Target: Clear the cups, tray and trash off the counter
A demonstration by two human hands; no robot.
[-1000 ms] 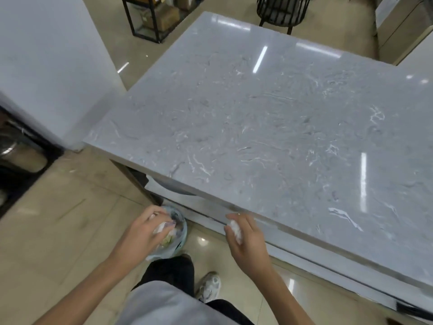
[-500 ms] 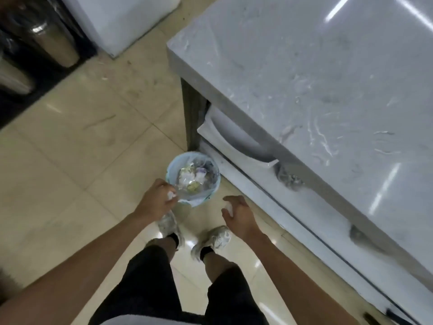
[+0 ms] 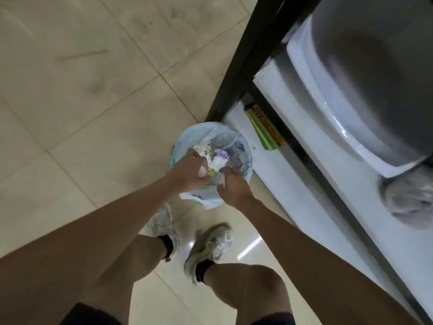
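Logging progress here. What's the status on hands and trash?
Left hand and right hand both over the bin, each holding white scraps. Bin already holds trash. Nothing blocking.

The trash bin (image 3: 212,158) stands on the floor (image 3: 82,102), its mouth crowded by 2 hands and heaped trash (image 3: 220,158). Left of and beyond the bin, bare tiles lie open. Just right of the bin, the bench's dark leg (image 3: 243,57) and white lower shelf (image 3: 293,160) block passage. Near the bin, 2 shoes stand.
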